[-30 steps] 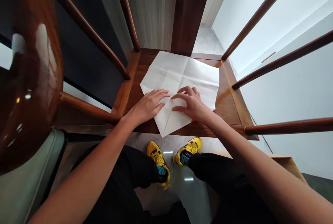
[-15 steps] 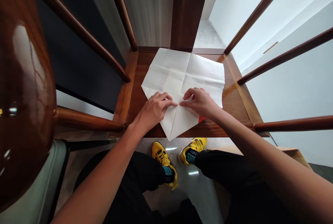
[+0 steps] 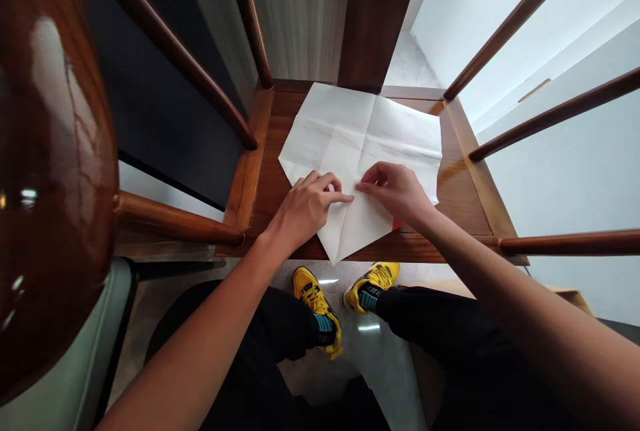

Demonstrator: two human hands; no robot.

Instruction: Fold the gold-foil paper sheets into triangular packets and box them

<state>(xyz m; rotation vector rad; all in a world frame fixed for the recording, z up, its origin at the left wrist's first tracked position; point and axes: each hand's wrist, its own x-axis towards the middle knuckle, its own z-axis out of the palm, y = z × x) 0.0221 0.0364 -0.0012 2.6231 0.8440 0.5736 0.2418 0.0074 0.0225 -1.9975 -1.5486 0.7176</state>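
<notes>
A large white sheet of paper (image 3: 345,124) lies on a brown wooden seat (image 3: 465,184), creased lengthwise and crosswise. Its near edges are folded inward to a point at the front, and a small red patch shows at the right fold. My left hand (image 3: 307,207) rests on the left flap, thumb stretched out along the middle crease and index finger bent apart from it. Over the right flap is my right hand (image 3: 395,187), thumb and index finger pinched together at the flap's inner edge near the centre. Its other fingers are curled.
Wooden spindles (image 3: 537,111) rise along both sides of the seat. A glossy rounded wooden piece (image 3: 55,171) fills the left edge of view. Below the seat's front edge are yellow shoes (image 3: 377,277) on the shiny floor. A cardboard-coloured box edge (image 3: 575,297) shows at lower right.
The view has shifted slightly, so the seat and paper sit further right and higher. My right thumb and index finger, apart before, have closed together. My left hand still presses the paper.
</notes>
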